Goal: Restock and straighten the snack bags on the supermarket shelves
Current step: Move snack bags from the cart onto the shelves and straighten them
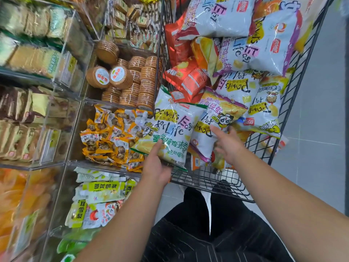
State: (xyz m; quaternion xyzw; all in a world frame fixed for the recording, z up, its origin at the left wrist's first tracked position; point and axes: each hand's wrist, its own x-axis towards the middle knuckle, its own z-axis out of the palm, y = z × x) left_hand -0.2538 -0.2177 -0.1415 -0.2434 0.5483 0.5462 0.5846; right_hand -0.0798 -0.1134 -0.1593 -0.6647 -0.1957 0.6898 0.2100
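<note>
My left hand [157,165] grips the lower edge of a white snack bag with green trim [171,129], held over the near left corner of the wire cart [213,181]. Fingers spread and blurred, my right hand [227,142] reaches over a white and purple snack bag [204,129] lying in the cart and holds nothing. The cart is piled with several more white, purple, yellow and red snack bags [190,80].
Clear acrylic shelf bins [75,118] stand on the left, holding round biscuit stacks [132,82], small orange packets [109,137], and white and yellow-green pouches [100,191]. Grey floor tiles [319,129] lie to the right of the cart. My dark trousers show below.
</note>
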